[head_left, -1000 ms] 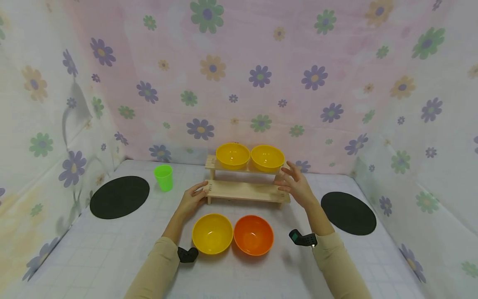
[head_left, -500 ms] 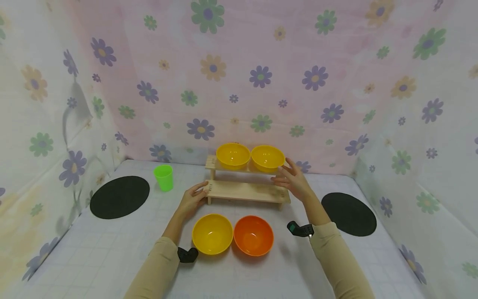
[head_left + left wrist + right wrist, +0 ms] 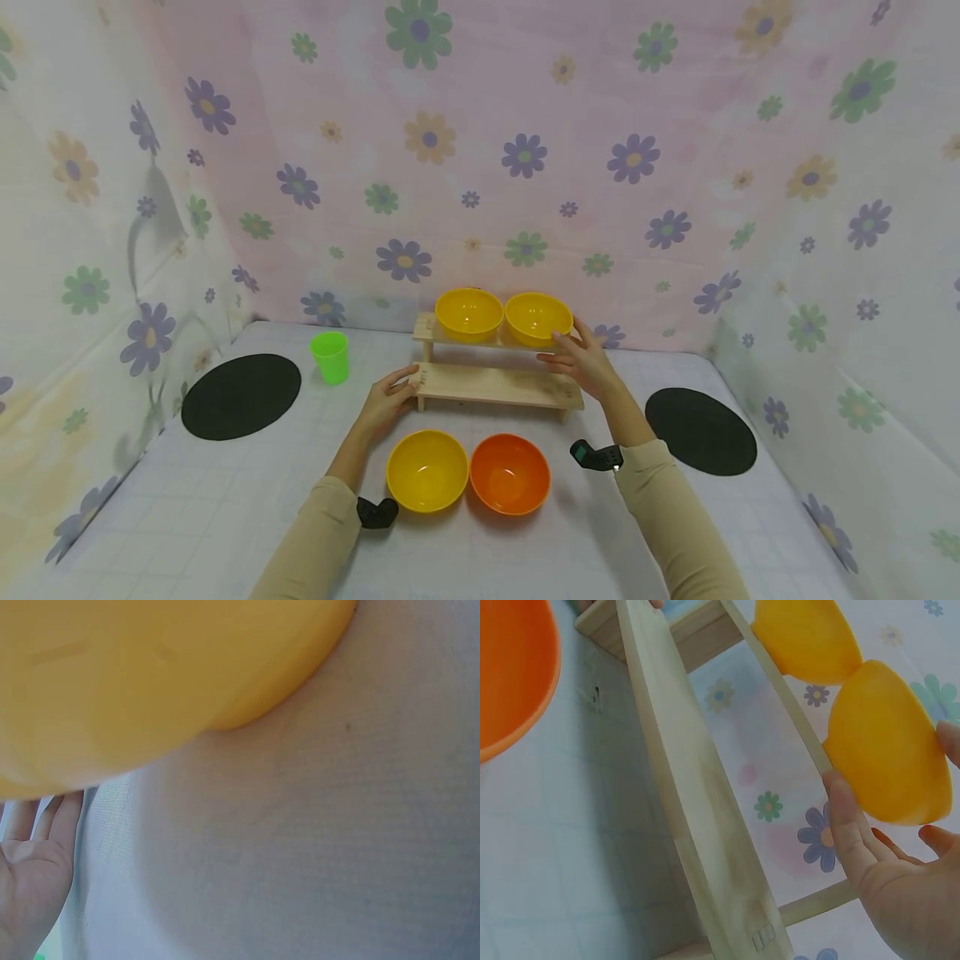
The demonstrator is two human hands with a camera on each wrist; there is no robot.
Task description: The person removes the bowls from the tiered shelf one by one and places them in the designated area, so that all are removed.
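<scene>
Yellow plastic, thin-walled and glossy: the right-hand yellow bowl [image 3: 537,318] sits on the upper step of the wooden rack [image 3: 495,383], just above the middle of the head view, touching its twin, the left yellow bowl [image 3: 468,313]. The right hand [image 3: 581,360] reaches it with fingers spread and nearly straight, thumb tip at the bowl's wall in the right wrist view [image 3: 885,754], nothing gripped yet. The left hand [image 3: 388,398] lies relaxed against the left end of the rack's lower step, holding nothing.

The bowl looks light and stiff, probably smooth enough to slip under a flat palm. The rim seems the best hold, thumb inside and fingers under the flare, or a cupped hand round the outer wall on the side away from its neighbour. Low in the frame, another yellow bowl [image 3: 427,470] and an orange bowl [image 3: 510,472] stand on the bench [image 3: 225,517]; a green cup [image 3: 329,357] stands left of centre.
</scene>
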